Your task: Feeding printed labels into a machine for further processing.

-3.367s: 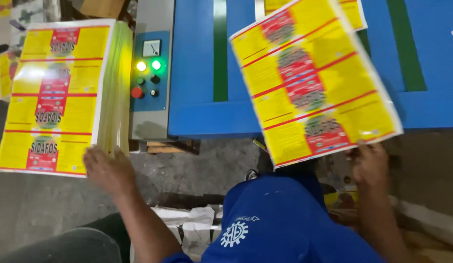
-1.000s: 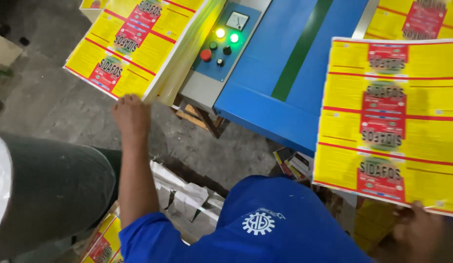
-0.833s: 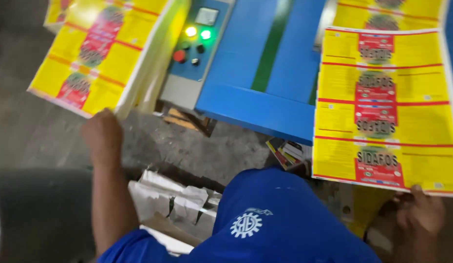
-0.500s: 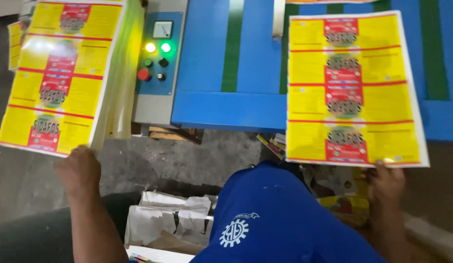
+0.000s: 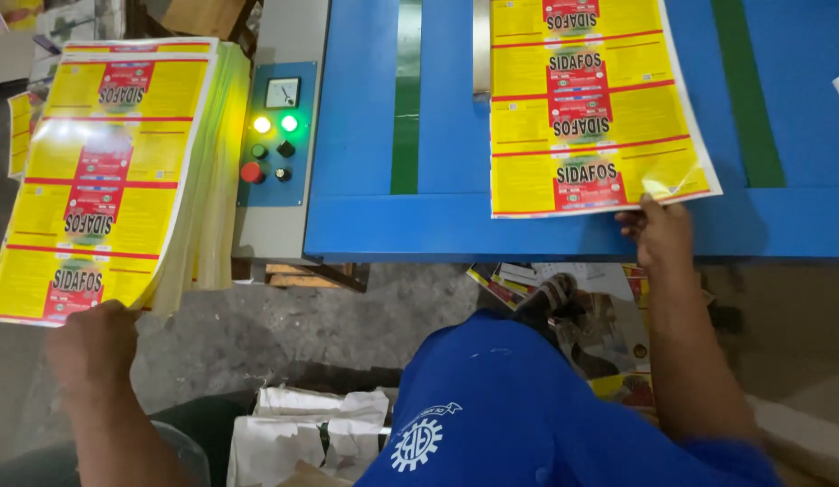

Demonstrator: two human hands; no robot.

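Printed label sheet (image 5: 593, 108) lies flat on the blue machine table (image 5: 365, 135), its near edge close to the table's front lip. The right hand (image 5: 656, 233) rests at the sheet's near right corner with fingers together on that corner — whether a thumb sits under the edge I cannot tell.

To lay such a sheet well, I judge it pays to keep the fingertips light on that corner and steer the sheet square to the green strips (image 5: 405, 99) that run away along the table, so the long edges lie parallel to them and nothing buckles. The glossy corner by the hand is lifting a little and catches the light; pressing it flat before letting go would help.

The sheet is yellow with red bands and red-and-white panels with dark lettering, repeated in rows down its length, with a thin white margin around it.

The left hand (image 5: 93, 347) is closed on the near edge of the top sheet of a thick stack of like sheets (image 5: 104, 180), which stands to the left of the grey control panel (image 5: 273, 135) — two lit lamps, dark knobs, a red button, a small dial. Crumpled paper sacks (image 5: 311, 437) lie on the concrete floor (image 5: 347, 316) below.
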